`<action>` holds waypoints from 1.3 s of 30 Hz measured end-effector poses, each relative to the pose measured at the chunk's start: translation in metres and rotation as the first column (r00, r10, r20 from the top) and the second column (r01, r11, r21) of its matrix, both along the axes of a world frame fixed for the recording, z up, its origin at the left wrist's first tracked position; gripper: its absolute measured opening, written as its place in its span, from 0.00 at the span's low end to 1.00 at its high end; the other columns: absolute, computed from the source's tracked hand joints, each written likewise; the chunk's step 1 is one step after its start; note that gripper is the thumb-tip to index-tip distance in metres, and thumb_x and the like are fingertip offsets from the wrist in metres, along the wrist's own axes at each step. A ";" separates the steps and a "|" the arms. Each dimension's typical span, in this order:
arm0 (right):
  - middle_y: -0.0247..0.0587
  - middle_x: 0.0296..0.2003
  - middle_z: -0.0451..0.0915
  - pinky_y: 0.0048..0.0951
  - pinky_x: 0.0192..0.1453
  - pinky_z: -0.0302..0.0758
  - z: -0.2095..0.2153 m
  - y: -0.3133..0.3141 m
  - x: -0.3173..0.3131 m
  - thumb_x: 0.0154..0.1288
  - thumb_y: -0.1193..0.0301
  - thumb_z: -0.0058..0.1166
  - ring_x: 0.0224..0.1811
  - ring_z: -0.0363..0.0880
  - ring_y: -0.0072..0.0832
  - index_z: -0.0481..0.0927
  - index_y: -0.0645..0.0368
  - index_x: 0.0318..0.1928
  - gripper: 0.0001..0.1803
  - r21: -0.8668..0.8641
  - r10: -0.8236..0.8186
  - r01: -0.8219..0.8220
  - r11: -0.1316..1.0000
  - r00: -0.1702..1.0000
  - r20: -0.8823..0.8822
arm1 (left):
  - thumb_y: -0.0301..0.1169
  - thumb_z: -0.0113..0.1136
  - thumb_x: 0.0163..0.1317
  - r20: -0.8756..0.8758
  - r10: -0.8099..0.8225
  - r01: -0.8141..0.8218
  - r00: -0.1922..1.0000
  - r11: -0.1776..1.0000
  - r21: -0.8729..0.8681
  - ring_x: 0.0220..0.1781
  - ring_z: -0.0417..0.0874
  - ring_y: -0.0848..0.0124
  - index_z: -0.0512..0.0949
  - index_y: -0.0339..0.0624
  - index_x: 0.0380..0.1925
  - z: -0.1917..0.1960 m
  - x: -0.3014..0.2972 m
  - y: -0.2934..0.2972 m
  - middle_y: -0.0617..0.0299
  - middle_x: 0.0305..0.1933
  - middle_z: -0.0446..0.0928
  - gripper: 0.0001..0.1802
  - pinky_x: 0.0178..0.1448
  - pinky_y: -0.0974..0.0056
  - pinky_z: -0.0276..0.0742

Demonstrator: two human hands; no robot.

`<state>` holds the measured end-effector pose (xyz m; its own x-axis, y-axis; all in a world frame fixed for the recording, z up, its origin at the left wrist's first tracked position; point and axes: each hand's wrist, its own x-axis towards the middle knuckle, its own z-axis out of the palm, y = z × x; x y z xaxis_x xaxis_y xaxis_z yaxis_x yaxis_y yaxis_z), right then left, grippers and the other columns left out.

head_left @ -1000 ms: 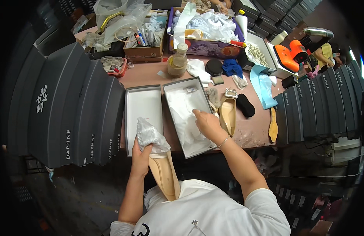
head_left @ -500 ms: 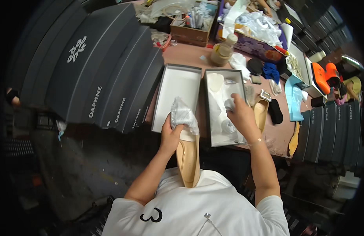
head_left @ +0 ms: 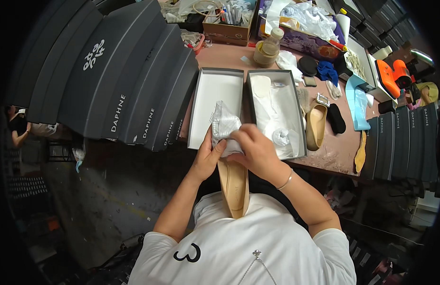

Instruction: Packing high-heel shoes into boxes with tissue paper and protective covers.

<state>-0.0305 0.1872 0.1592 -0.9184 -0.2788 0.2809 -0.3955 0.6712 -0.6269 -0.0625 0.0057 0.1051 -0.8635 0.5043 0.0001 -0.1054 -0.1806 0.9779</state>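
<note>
A beige pump (head_left: 234, 187) points away from me, its heel end against my shirt. Thin white wrapping (head_left: 224, 122) covers its toe. My left hand (head_left: 206, 156) is closed around the wrapped toe from the left side. My right hand (head_left: 260, 153) is bent over the shoe's opening, its fingers closed on white tissue paper there; the fingertips are partly hidden. Just beyond lie two halves of a shoebox: a grey-edged white tray (head_left: 220, 88) and a second tray (head_left: 302, 135) lined with tissue, holding a crumpled paper ball (head_left: 281, 137). To the right sits the matching pump (head_left: 316, 128) with a sparkling buckle (head_left: 322, 99).
Dark shoeboxes (head_left: 134, 80) are stacked high at the left, with more boxes (head_left: 400, 142) at the right. Behind the trays stand a bottle (head_left: 268, 50) and a purple carton (head_left: 305, 45). A black pad (head_left: 337, 118), blue cloth (head_left: 328, 72) and orange tool (head_left: 387, 78) lie on the right.
My right hand has come from above the right tray, where it held a white paper wad, leftward to the shoe's opening. My left hand still holds the shoe.
</note>
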 end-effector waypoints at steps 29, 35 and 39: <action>0.53 0.39 0.76 0.44 0.39 0.76 -0.037 -0.016 -0.034 0.57 0.66 0.62 0.38 0.78 0.50 0.55 0.54 0.70 0.43 -0.112 -0.191 0.221 0.969 0.954 0.232 | 0.31 0.42 0.74 0.103 0.137 -0.126 0.985 0.986 -0.109 0.65 0.67 0.69 0.51 0.36 0.71 0.006 -0.008 0.010 0.54 0.65 0.65 0.28 0.68 0.64 0.62; 0.55 0.47 0.75 0.39 0.41 0.78 0.005 0.032 -0.005 0.60 0.63 0.63 0.39 0.81 0.46 0.58 0.56 0.69 0.40 -0.239 -0.156 0.177 0.955 0.982 0.107 | 0.32 0.55 0.68 -0.523 -0.021 -0.406 0.852 0.603 -0.686 0.64 0.71 0.55 0.60 0.34 0.67 0.013 -0.088 -0.010 0.47 0.64 0.68 0.30 0.67 0.61 0.65; 0.47 0.39 0.80 0.27 0.36 0.77 -0.017 0.108 0.060 0.63 0.69 0.61 0.31 0.81 0.29 0.78 0.64 0.51 0.18 -0.280 -0.412 0.506 0.816 0.848 0.334 | 0.30 0.59 0.63 -0.456 -0.135 -0.139 0.880 0.844 -0.518 0.65 0.70 0.51 0.68 0.30 0.60 0.069 -0.075 0.045 0.43 0.60 0.71 0.27 0.67 0.57 0.65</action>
<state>0.0300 0.2954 0.1423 -0.9640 0.2648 0.0244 0.1028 0.4558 -0.8841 -0.1375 0.0512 0.1736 -0.8294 0.5426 0.1329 0.3774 0.3688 0.8495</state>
